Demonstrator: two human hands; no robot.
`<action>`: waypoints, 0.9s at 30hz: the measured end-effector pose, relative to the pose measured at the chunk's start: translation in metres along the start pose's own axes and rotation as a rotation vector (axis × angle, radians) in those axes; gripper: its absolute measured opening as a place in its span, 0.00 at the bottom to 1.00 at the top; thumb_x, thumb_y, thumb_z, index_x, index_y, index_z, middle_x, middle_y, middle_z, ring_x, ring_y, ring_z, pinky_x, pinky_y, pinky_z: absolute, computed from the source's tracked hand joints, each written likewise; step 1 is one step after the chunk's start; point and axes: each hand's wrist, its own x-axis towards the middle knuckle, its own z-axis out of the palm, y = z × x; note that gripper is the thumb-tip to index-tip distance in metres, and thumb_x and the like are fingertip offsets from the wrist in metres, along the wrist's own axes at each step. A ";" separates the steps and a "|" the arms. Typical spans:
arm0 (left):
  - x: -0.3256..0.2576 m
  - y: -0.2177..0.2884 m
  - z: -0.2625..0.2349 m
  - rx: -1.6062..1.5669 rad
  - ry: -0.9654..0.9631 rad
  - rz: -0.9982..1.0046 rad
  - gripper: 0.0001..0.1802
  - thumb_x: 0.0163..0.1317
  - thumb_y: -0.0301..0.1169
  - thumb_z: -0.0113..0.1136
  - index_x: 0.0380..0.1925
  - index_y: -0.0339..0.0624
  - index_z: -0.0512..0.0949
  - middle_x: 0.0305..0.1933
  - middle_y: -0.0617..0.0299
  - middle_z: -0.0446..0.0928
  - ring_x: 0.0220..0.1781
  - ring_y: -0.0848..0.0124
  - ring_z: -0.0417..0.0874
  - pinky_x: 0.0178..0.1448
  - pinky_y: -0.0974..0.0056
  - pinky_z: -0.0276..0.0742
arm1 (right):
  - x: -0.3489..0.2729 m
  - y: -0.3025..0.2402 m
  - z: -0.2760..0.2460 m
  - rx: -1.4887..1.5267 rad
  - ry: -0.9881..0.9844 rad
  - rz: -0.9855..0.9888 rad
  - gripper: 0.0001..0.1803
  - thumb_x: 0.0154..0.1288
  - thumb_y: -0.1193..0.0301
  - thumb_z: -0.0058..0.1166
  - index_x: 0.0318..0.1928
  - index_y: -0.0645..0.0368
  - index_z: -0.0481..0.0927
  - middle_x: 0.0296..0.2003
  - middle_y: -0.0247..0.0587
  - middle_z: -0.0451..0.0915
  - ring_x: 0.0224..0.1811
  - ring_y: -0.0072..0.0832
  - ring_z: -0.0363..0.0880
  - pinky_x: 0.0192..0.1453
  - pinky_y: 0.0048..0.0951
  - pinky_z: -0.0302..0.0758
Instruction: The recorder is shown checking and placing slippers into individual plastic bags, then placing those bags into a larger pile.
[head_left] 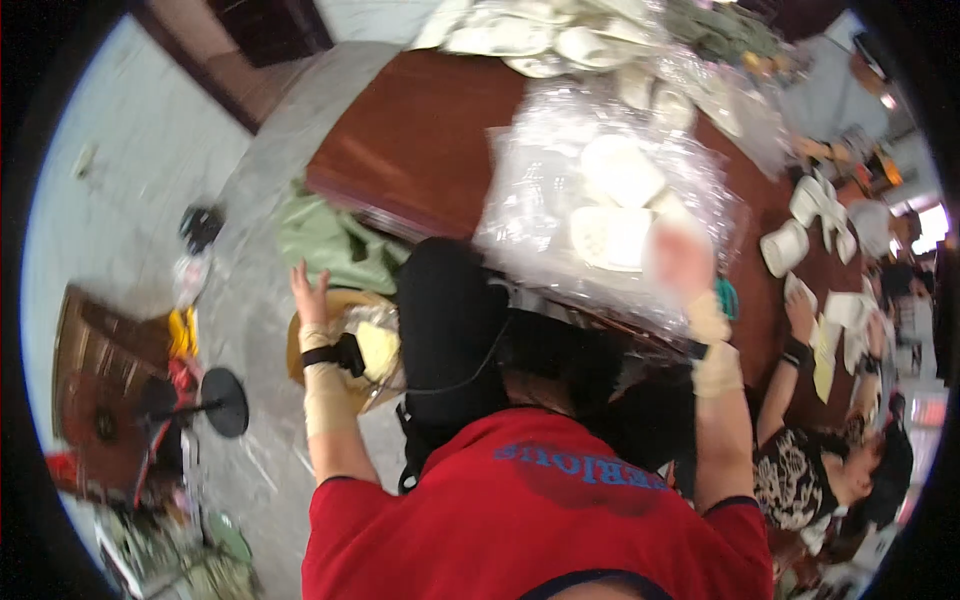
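Note:
My left hand [310, 292] is raised over the floor with its fingers spread, holding nothing; a tan wrap and a black strap circle the wrist. Just to its right is a round tan container [372, 350] with clear plastic and something pale inside. My right hand [682, 258] is blurred and lies against a large clear plastic bag [560, 170] of white flat slipper-like items on the brown table [410, 140]. The blur hides its fingers, so whether it grips the bag is unclear. A black padded object [450, 310] sits between my arms.
A co-worker in a black-and-white patterned top [800, 470] reaches a hand [800, 315] to white items [815, 215] at the table's right. More white items [540, 35] pile at the far end. A green bag [325, 235], a black round stand base [226, 402] and a wooden piece [90, 370] are on the floor to the left.

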 end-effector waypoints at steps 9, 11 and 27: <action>-0.008 0.398 0.059 -0.295 -0.457 0.966 0.27 0.59 0.31 0.59 0.60 0.48 0.68 0.66 0.56 0.66 0.69 0.53 0.62 0.69 0.52 0.60 | 0.005 -0.030 0.051 -0.376 0.418 -0.080 0.23 0.55 0.60 0.64 0.41 0.58 0.67 0.40 0.49 0.75 0.37 0.44 0.78 0.41 0.41 0.73; -0.018 0.410 0.109 -0.226 -0.438 0.957 0.29 0.59 0.35 0.59 0.62 0.51 0.65 0.68 0.59 0.62 0.71 0.55 0.59 0.69 0.46 0.56 | 0.006 -0.008 0.054 -0.358 0.369 -0.022 0.23 0.55 0.61 0.63 0.45 0.59 0.68 0.41 0.48 0.76 0.36 0.42 0.79 0.40 0.40 0.74; -0.034 0.391 0.156 -0.085 -0.433 0.865 0.35 0.61 0.38 0.53 0.69 0.54 0.56 0.73 0.66 0.55 0.76 0.61 0.46 0.74 0.43 0.39 | 0.007 -0.046 -0.086 -0.987 -0.495 -0.356 0.21 0.55 0.52 0.58 0.44 0.50 0.77 0.37 0.44 0.74 0.43 0.46 0.75 0.46 0.42 0.71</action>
